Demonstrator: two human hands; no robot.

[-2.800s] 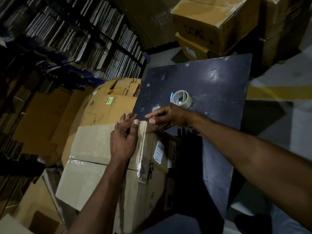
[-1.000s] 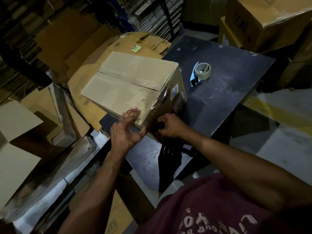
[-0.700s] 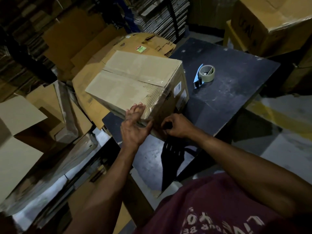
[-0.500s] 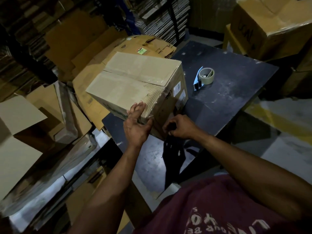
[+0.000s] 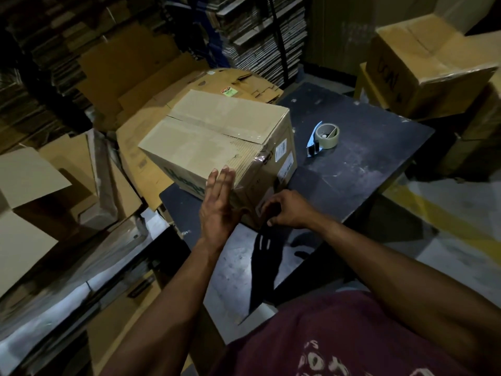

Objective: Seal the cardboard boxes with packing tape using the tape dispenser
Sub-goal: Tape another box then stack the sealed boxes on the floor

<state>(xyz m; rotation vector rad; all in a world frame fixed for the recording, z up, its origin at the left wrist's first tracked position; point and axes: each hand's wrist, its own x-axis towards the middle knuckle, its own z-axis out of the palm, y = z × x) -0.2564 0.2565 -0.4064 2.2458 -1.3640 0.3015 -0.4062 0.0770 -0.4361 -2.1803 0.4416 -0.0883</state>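
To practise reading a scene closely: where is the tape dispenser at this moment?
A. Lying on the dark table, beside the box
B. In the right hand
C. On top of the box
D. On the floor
A: the tape dispenser lies on the dark table, apart from the box; neither hand holds it.

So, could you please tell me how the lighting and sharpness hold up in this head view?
Head view: dim overall; the hands cast a hard shadow on the table; glare shines off the tape on the box; the left hand is slightly motion-blurred; wide-angle bending at the edges.
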